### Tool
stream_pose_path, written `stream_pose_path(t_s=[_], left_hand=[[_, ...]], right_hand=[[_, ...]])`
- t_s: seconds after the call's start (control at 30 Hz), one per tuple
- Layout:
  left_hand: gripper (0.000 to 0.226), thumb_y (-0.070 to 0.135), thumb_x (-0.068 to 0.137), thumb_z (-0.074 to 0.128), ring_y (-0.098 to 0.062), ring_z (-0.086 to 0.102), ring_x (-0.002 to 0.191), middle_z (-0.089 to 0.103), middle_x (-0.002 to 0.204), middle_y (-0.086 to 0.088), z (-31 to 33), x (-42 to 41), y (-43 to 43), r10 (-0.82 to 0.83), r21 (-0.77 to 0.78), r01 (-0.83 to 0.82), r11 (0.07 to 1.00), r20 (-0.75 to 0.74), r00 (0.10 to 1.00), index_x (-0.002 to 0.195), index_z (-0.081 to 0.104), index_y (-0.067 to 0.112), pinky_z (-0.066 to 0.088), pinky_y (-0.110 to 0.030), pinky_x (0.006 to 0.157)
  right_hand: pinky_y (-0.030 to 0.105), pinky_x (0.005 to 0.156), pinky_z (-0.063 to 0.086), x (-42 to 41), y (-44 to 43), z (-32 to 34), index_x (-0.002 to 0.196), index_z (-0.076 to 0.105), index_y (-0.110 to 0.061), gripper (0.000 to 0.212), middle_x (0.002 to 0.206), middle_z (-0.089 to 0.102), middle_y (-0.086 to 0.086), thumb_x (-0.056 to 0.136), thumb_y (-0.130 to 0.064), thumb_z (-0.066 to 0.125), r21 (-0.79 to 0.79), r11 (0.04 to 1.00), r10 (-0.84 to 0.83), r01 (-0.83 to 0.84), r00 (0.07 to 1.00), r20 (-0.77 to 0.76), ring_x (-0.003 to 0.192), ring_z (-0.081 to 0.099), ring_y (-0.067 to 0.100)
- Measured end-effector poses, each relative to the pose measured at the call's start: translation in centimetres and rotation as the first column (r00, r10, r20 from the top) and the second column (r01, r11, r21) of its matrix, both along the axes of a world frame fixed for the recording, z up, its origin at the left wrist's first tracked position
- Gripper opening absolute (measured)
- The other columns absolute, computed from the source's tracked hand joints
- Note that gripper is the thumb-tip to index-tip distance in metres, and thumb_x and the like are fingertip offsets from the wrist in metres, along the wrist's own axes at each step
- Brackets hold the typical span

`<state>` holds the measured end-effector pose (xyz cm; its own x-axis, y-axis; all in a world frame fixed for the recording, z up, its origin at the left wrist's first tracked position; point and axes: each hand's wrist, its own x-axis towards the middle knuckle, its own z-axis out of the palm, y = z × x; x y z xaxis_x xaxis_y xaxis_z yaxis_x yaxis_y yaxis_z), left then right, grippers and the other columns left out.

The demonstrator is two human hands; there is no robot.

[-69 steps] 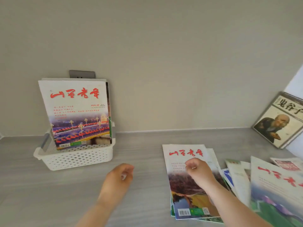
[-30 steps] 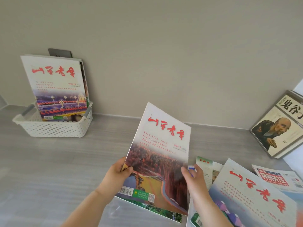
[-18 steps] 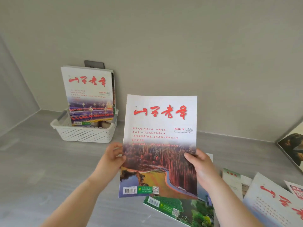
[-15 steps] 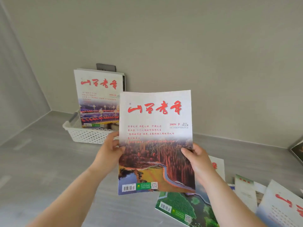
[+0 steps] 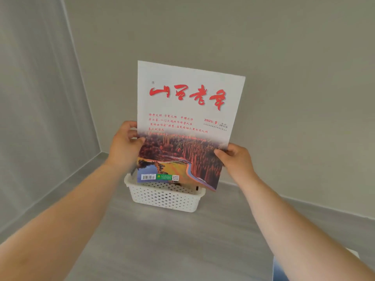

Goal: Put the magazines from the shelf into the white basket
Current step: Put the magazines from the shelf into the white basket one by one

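I hold a magazine (image 5: 186, 122) upright, its white cover showing red calligraphy above a red forest photo. My left hand (image 5: 124, 146) grips its left edge and my right hand (image 5: 236, 161) grips its right edge. Its lower edge hangs just above the white perforated basket (image 5: 164, 197), which stands on the grey shelf by the back wall. The magazine hides the basket's inside and whatever stands in it.
The grey shelf surface (image 5: 162, 240) runs into a corner at the left, with a side wall (image 5: 40, 98) and a back wall (image 5: 284, 78). A blue and white magazine corner (image 5: 279, 268) shows at the bottom right edge.
Both hands have carried the magazine left and forward from the pile until it hangs over the basket. The view has turned left, so the other magazines have dropped out of sight.
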<state>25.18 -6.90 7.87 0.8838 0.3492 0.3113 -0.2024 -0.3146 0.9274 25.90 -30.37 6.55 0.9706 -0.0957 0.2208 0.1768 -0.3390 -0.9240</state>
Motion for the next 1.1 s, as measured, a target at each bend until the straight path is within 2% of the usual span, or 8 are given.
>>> stream_pose_path(t_s=[0.07, 0.17, 0.27, 0.43, 0.63, 0.87, 1.03, 1.1], left_hand=[[0.025, -0.005, 0.084, 0.048, -0.019, 0.055, 0.073, 0.058, 0.091, -0.003, 0.2, 1.9, 1.2, 0.04, 0.005, -0.04, 0.999, 0.004, 0.999, 0.102, 0.047, 0.013, 0.042, -0.014, 0.05], [0.027, -0.006, 0.084, 0.048, -0.02, 0.054, 0.086, 0.058, 0.094, -0.005, -0.6, 4.1, 2.4, 0.018, 0.028, -0.017, 0.999, -0.052, 0.998, 0.109, 0.051, 0.001, 0.043, -0.025, 0.067], [0.026, -0.008, 0.083, 0.048, -0.021, 0.054, 0.086, 0.059, 0.095, -0.009, -2.2, 5.7, 3.2, 0.004, 0.036, 0.0, 0.999, -0.107, 0.994, 0.109, 0.052, -0.002, 0.043, -0.026, 0.071], [0.025, -0.01, 0.083, 0.048, -0.018, 0.053, 0.081, 0.061, 0.096, -0.013, -5.6, 7.4, 4.0, 0.009, -0.015, -0.013, 1.0, -0.199, 0.98, 0.106, 0.054, -0.003, 0.043, -0.009, 0.047], [0.021, -0.006, 0.082, 0.05, -0.03, 0.058, 0.091, 0.066, 0.107, -0.022, -8.4, 9.2, 4.5, 0.086, 0.179, -0.033, 0.983, -0.296, 0.951, 0.102, 0.057, -0.003, 0.042, -0.03, 0.075], [0.019, 0.004, 0.086, 0.047, -0.026, 0.053, 0.081, 0.066, 0.104, -0.019, -9.4, 11.3, 3.6, 0.169, 0.424, -0.027, 0.905, -0.299, 0.939, 0.101, 0.058, 0.003, 0.038, -0.029, 0.068], [0.026, 0.005, 0.083, 0.056, -0.028, 0.053, 0.086, 0.062, 0.106, -0.021, -10.1, 12.2, 3.9, 0.208, 0.392, -0.074, 0.917, -0.31, 0.928, 0.108, 0.05, 0.002, 0.038, -0.03, 0.071], [0.042, 0.004, 0.081, 0.059, -0.028, 0.053, 0.094, 0.057, 0.114, -0.02, -10.3, 12.5, 4.0, 0.193, 0.329, -0.087, 0.94, -0.304, 0.933, 0.12, 0.043, 0.004, 0.04, -0.032, 0.078]], right_hand=[[0.031, 0.064, 0.045, 1.9, 1.4, 0.0, 0.079, 0.068, -0.005, 0.01, 0.078, 0.067, 0.01, 0.082, -0.009, 0.059, -0.073, 0.997, -0.017, 0.018, 1.0, 0.019, 0.068, 0.058, 0.022], [0.049, 0.077, 0.054, 4.1, 2.9, -0.8, 0.088, 0.067, 0.001, 0.016, 0.09, 0.071, 0.021, 0.083, -0.012, 0.059, -0.128, 0.99, -0.063, 0.062, 0.998, -0.001, 0.082, 0.064, 0.036], [0.057, 0.081, 0.05, 5.7, 3.9, -2.0, 0.091, 0.066, 0.004, 0.017, 0.094, 0.07, 0.024, 0.083, -0.009, 0.058, -0.125, 0.99, -0.076, 0.07, 0.996, -0.046, 0.088, 0.064, 0.04], [0.056, 0.084, 0.05, 6.9, 5.0, -4.7, 0.092, 0.064, 0.007, 0.019, 0.096, 0.068, 0.026, 0.084, -0.009, 0.058, -0.138, 0.988, -0.091, 0.071, 0.986, -0.143, 0.089, 0.063, 0.042], [0.047, 0.083, 0.052, 8.3, 5.2, -6.9, 0.093, 0.067, 0.002, 0.018, 0.095, 0.07, 0.021, 0.083, -0.011, 0.058, -0.223, 0.972, -0.119, 0.074, 0.973, -0.198, 0.088, 0.064, 0.037], [0.029, 0.068, 0.044, 8.8, 4.9, -9.2, 0.091, 0.065, 0.002, 0.015, 0.082, 0.066, 0.014, 0.084, -0.008, 0.056, -0.196, 0.972, -0.177, 0.13, 0.953, -0.245, 0.085, 0.064, 0.037], [0.047, 0.084, 0.052, 9.8, 4.7, -9.1, 0.069, 0.061, -0.008, 0.016, 0.083, 0.065, 0.016, 0.084, -0.011, 0.057, -0.16, 0.975, -0.197, 0.155, 0.936, -0.292, 0.087, 0.064, 0.039], [0.05, 0.085, 0.051, 10.0, 4.6, -9.2, 0.077, 0.062, -0.005, 0.012, 0.087, 0.066, 0.016, 0.084, -0.012, 0.057, -0.156, 0.973, -0.21, 0.171, 0.934, -0.288, 0.088, 0.064, 0.037]])
